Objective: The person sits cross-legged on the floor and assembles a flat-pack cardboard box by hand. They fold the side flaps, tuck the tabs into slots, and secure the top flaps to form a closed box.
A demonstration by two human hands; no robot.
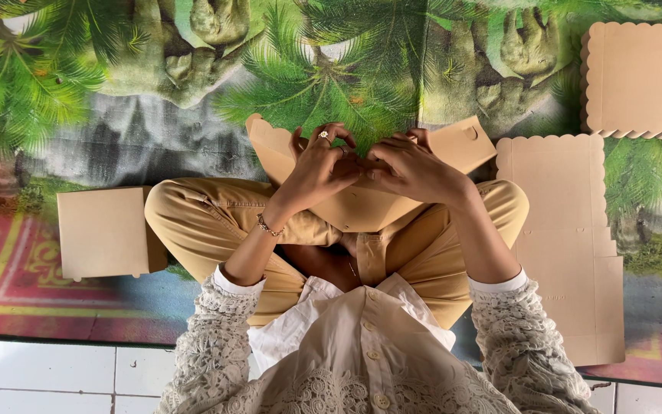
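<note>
Cream lace sleeves [216, 360], buttoned shirt, tan trousers [201, 218], ring, bracelet [270, 227].

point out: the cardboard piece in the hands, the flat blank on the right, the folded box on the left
cardboard piece [362, 208], head view, on its lower panel below the hands
flat blank [565, 253], head view, on the middle of its bare face
folded box [101, 232], head view, on the centre of its top face

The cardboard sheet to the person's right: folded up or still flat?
Flat: the scallop-edged cardboard sheet lies spread on the mat, unfolded.
</note>
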